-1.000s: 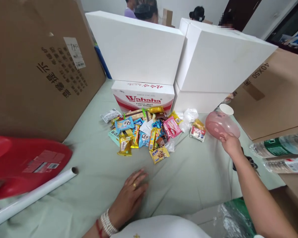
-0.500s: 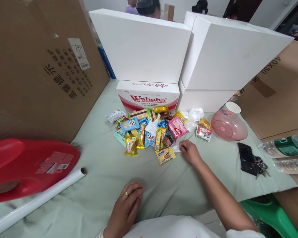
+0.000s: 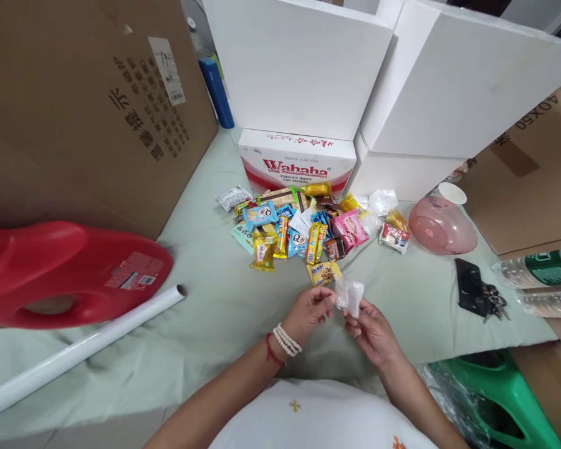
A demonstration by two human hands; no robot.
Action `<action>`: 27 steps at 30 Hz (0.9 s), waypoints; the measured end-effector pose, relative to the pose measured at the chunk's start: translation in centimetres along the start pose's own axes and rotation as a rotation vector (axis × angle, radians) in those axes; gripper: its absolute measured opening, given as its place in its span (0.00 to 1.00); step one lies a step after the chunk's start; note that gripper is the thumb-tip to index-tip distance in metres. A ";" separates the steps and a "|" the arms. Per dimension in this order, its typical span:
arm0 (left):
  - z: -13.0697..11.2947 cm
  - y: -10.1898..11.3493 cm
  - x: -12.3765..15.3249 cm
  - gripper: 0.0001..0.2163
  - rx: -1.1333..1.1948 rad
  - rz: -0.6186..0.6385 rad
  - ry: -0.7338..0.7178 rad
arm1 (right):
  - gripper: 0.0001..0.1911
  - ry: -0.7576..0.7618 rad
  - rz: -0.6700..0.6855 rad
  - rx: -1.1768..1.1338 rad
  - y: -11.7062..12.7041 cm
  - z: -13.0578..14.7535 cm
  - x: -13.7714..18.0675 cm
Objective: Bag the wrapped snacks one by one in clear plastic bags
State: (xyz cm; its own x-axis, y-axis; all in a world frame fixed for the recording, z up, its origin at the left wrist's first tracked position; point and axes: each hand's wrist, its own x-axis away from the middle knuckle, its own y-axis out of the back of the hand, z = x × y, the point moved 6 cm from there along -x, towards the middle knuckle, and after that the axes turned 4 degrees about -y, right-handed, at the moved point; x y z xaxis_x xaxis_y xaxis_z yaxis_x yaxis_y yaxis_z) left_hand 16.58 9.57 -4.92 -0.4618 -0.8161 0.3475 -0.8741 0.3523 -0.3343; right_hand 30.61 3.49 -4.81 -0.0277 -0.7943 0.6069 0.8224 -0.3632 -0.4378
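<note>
Both my hands meet in front of me over the pale green cloth (image 3: 206, 312). Between them is a small clear plastic wrapper (image 3: 349, 295). My left hand (image 3: 310, 312), with a bead bracelet at the wrist, pinches its left edge. My right hand (image 3: 373, 328) grips it from below and the right. Just beyond my hands lies a heap of wrapped snacks (image 3: 303, 227); the nearest is a yellow cookie packet (image 3: 324, 273).
A Wahaha carton (image 3: 297, 163) and white boxes (image 3: 430, 93) stand behind the heap. A pink plastic bowl (image 3: 442, 226), a paper cup (image 3: 451, 193), a black wallet with keys (image 3: 477, 292) and water bottles (image 3: 537, 269) lie right. A red stool (image 3: 65, 274) and a white tube (image 3: 79, 350) lie left; a green stool (image 3: 500, 396) stands lower right.
My right hand left the pink bowl, reached to the snack heap, took a clear wrapper and drew it toward me. My left hand rose from the cloth and joined it.
</note>
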 end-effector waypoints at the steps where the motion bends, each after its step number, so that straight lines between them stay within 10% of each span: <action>1: 0.1 0.2 0.0 0.23 0.001 -0.018 -0.007 | 0.22 0.006 0.004 0.020 -0.3 -0.3 0.0; 14: -0.4 5.2 3.4 0.20 0.316 -0.319 -0.134 | 0.14 0.513 -0.282 0.630 2.6 3.3 1.3; 22: -1.4 4.1 4.7 0.18 0.251 -0.224 -0.072 | 0.15 1.125 0.117 1.253 -5.3 2.8 4.0; 27: -2.0 3.9 5.1 0.21 0.269 -0.220 -0.069 | 0.09 1.044 0.175 1.146 -7.1 2.0 2.6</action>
State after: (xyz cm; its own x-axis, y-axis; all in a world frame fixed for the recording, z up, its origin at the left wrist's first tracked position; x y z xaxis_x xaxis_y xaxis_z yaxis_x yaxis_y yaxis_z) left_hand 10.54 7.68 -2.66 -0.2478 -0.8915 0.3793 -0.8764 0.0394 -0.4799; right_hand 25.77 4.95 1.21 0.1433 -0.9361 -0.3211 0.8223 -0.0679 0.5649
